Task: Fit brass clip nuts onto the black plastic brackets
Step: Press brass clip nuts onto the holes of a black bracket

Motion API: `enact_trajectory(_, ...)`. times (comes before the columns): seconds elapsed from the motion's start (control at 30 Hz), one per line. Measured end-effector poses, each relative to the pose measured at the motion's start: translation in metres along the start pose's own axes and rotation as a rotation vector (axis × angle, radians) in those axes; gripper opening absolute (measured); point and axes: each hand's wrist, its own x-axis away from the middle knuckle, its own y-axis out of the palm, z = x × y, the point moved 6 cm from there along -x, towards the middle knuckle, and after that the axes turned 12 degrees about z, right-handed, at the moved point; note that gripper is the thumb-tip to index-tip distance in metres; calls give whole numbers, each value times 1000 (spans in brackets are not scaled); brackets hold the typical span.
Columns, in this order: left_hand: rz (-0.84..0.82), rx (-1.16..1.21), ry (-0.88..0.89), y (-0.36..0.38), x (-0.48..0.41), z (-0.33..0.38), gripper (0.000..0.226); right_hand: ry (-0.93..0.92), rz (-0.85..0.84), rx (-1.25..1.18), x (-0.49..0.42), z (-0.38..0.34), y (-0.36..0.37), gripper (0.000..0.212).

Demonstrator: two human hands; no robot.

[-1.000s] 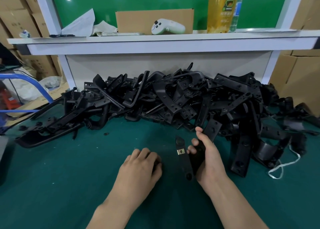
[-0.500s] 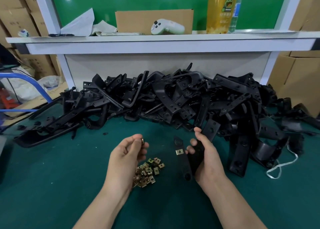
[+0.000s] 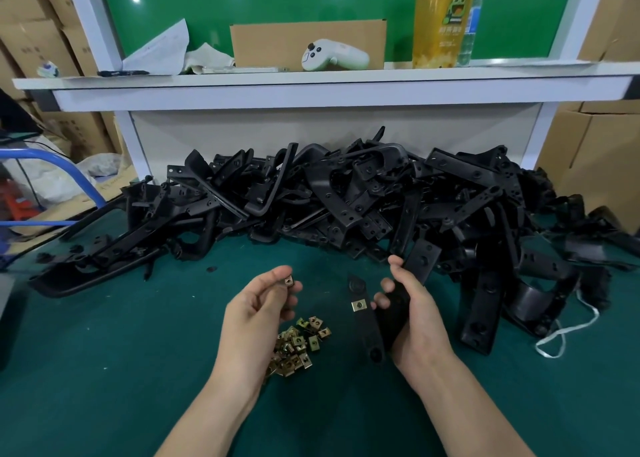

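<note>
My left hand point(image 3: 258, 309) pinches one brass clip nut point(image 3: 288, 280) between thumb and fingertips, raised above the green mat. Just below it lies a small heap of loose brass clip nuts point(image 3: 298, 347). My right hand point(image 3: 412, 313) grips a black plastic bracket point(image 3: 367, 321) whose near arm carries one fitted brass clip nut point(image 3: 359, 305). The bracket's other arm sticks up past my right thumb toward the pile. The two hands are a short gap apart.
A big heap of black plastic brackets point(image 3: 346, 197) fills the back of the green mat point(image 3: 104, 370) below a white shelf point(image 3: 311, 82). A white cord point(image 3: 561, 335) lies at the right. Cardboard boxes point(image 3: 595, 159) stand on both sides.
My left hand lifted off the heap of nuts, uncovering it, and came up holding one nut. It has since risen a little and turned the nut. My right hand kept the bracket nearly still.
</note>
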Motion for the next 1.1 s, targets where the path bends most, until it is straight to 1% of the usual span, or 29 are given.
enact_trajectory(0.07, -2, 7, -6, 0, -1, -1, 29, -7, -4, 4, 0, 0, 0, 13)
enact_trajectory(0.23, -14, 64, -32, 3, -2, -2, 20, -8, -10, 2, 0, 0, 1, 13)
enact_trajectory(0.43, -79, 299, -219, 8, 3, -1, 21, -2, -6, -6, -1, 0, 0, 15)
enact_trajectory(0.7, -129, 402, -302, 12, 5, 3, 20, 5, -3, 2, -1, 1, 0, 16)
enact_trajectory(0.9, -205, 563, -466, 16, 5, -2, 26, 10, 6, 3, 1, 0, 0, 16)
enact_trajectory(1.0, -239, 631, -495, 15, 7, -2, 28, 11, 8, 5, 1, 0, 0, 15)
enact_trajectory(1.1, -250, 641, -501, 15, 7, -1, 29, 10, 8, 5, 1, 0, 0, 15)
